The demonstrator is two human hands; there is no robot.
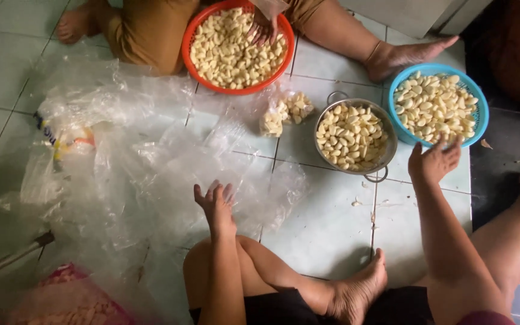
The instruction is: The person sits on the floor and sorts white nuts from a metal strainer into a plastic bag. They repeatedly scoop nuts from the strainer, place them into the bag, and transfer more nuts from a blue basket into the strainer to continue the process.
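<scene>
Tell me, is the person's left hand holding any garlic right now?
No, the left hand is open and empty, hovering over the clear plastic sheet on the floor.

The person's right hand (433,161) is hovering open at the near rim of a round blue plastic basket (480,118) of peeled garlic cloves. Just left of that hand, a round steel colander (389,144) is holding more cloves. The left hand (215,201) is hanging open over crumpled clear plastic sheeting (133,174). Beyond both hands, another person's hand (263,30) is reaching into a round orange plastic basket (192,36) of cloves.
</scene>
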